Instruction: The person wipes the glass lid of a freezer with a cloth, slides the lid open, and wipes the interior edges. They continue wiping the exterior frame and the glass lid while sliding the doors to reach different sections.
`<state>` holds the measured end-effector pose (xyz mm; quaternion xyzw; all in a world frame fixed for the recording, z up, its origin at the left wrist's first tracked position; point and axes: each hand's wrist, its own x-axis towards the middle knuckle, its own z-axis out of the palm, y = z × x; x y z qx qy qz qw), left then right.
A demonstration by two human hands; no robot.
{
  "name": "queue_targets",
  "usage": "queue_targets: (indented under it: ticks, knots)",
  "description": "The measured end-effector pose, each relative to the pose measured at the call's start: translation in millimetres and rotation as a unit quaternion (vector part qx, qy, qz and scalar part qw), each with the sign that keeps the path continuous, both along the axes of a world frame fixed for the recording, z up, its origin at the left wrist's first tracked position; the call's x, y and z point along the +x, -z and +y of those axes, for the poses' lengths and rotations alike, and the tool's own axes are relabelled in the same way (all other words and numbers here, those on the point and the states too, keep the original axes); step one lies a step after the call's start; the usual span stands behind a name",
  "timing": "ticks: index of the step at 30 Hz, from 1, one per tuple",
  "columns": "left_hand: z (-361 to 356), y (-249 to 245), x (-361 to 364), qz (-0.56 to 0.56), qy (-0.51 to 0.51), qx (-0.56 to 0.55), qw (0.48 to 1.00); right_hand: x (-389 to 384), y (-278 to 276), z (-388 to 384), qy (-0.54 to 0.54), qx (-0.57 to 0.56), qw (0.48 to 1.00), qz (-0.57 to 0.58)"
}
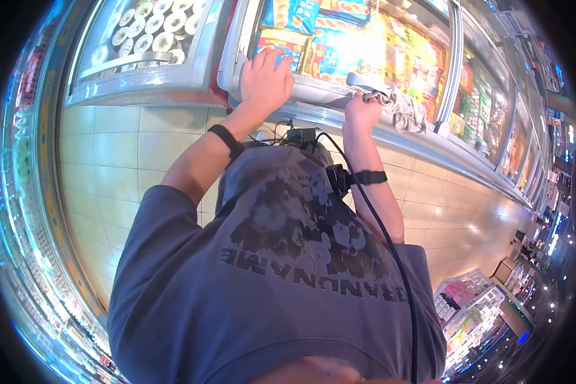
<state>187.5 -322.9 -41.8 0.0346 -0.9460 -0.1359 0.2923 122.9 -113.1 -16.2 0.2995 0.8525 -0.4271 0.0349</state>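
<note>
My left hand (267, 80) rests at the front left corner of a chest freezer (230, 67), fingers apart, over red and blue food packages (281, 43); it holds nothing. Closed around a crumpled grey-white patterned cloth (408, 112) is my right hand (363, 115), at the freezer's front edge. The cloth hangs out to the right of the fist, in front of yellow packages (397, 48). Just above the right hand is a pale handle (367, 83) on the freezer. Bright glare hides some packages behind it.
Another freezer (195, 80) with round white-topped items stands to the left. The freezer row runs on to the right. Stocked shelves (25, 224) line the far left. A black cable (390, 237) crosses my shirt. At lower right is a product display (470, 307).
</note>
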Motion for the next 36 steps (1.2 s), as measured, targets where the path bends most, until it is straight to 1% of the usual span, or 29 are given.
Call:
queue_targets:
  ticks: [1, 2, 3, 5, 10, 11, 12, 13, 14, 15, 16, 17, 19, 20, 21, 22, 23, 24, 26, 27, 28, 29, 30, 31, 33, 35, 36]
  knots:
    - [0, -1, 1, 0.007, -0.001, -0.002, 1.000, 4, -2, 1, -0.063, 0.130, 0.989, -0.026]
    - [0, -1, 1, 0.006, 0.001, -0.004, 1.000, 3, 11, 10, -0.086, 0.166, 0.982, -0.025]
    - [0, -2, 1, 0.004, 0.006, 0.002, 1.000, 2, 7, 15, -0.087, 0.165, 0.982, -0.025]
    - [-1, -1, 4, 0.000, 0.010, 0.005, 1.000, 8, 0, 26, -0.136, 0.245, 0.960, 0.000]
    - [-3, -7, 5, -0.009, 0.025, 0.031, 0.999, 11, -1, 29, -0.192, 0.282, 0.940, 0.023]
    - [-7, -7, 4, -0.008, 0.020, 0.031, 0.999, 14, -1, 22, -0.231, 0.295, 0.925, 0.061]
    - [-12, -8, 2, -0.013, 0.048, 0.044, 0.998, 15, 0, 16, -0.269, 0.307, 0.908, 0.099]
    - [-17, -9, 1, -0.019, 0.075, 0.058, 0.995, 16, 0, 12, -0.275, 0.305, 0.906, 0.100]
    - [-22, -9, 0, -0.021, 0.068, 0.058, 0.996, 17, 1, 8, -0.296, 0.333, 0.886, 0.128]
    - [-27, -14, -3, -0.038, 0.034, 0.035, 0.998, 17, 2, 4, -0.316, 0.359, 0.864, 0.157]
    - [-33, -17, -4, -0.055, 0.002, 0.013, 0.998, 18, 3, 2, -0.336, 0.340, 0.858, 0.186]
    - [-40, -17, -6, -0.060, -0.002, 0.013, 0.998, 16, 4, -1, -0.341, 0.337, 0.858, 0.184]
    - [-49, -17, -10, -0.016, -0.079, -0.051, 0.995, 10, 3, -5, -0.384, 0.329, 0.817, 0.276]
    - [-49, -15, -8, -0.019, -0.085, -0.067, 0.994, 9, 1, -6, -0.388, 0.327, 0.816, 0.275]
    - [-46, -16, -8, -0.021, -0.089, -0.067, 0.994, 8, -8, -9, -0.405, 0.351, 0.802, 0.265]
    - [-42, -16, -8, 0.017, -0.098, -0.061, 0.993, 7, -14, -11, -0.422, 0.373, 0.786, 0.253]
    - [-39, -16, -8, 0.056, -0.105, -0.054, 0.991, 5, -13, -12, -0.426, 0.371, 0.786, 0.250]
    - [-40, -18, -10, 0.051, -0.107, -0.054, 0.992, 1, -11, -12, -0.429, 0.377, 0.784, 0.243]
    - [-43, -22, -17, 0.137, -0.114, 0.000, 0.984, -2, -9, -12, -0.433, 0.383, 0.783, 0.231]
    - [-45, -29, -19, 0.132, -0.114, 0.003, 0.985, -2, -9, -11, -0.442, 0.334, 0.787, 0.270]
    - [-48, -38, -20, 0.102, -0.102, 0.094, 0.985, -2, -10, -11, -0.450, 0.283, 0.789, 0.308]
    - [-52, -41, -20, 0.072, -0.089, 0.184, 0.976, 0, -8, -17, -0.451, 0.283, 0.790, 0.304]
    - [-58, -34, -25, 0.065, -0.094, 0.242, 0.964, 4, -5, -29, -0.465, 0.261, 0.782, 0.322]
    - [-58, -33, -24, 0.059, -0.096, 0.242, 0.964, 7, -2, -39, -0.479, 0.236, 0.775, 0.339]
    - [-58, -32, -25, 0.067, -0.106, 0.263, 0.957, 3, -2, -61, -0.498, 0.231, 0.766, 0.334]
    - [-61, -25, -25, 0.068, -0.113, 0.254, 0.958, 1, -3, -80, -0.524, 0.154, 0.763, 0.346]
    - [-62, -26, -26, 0.077, -0.112, 0.248, 0.959, -3, -2, -88, -0.559, 0.127, 0.747, 0.336]
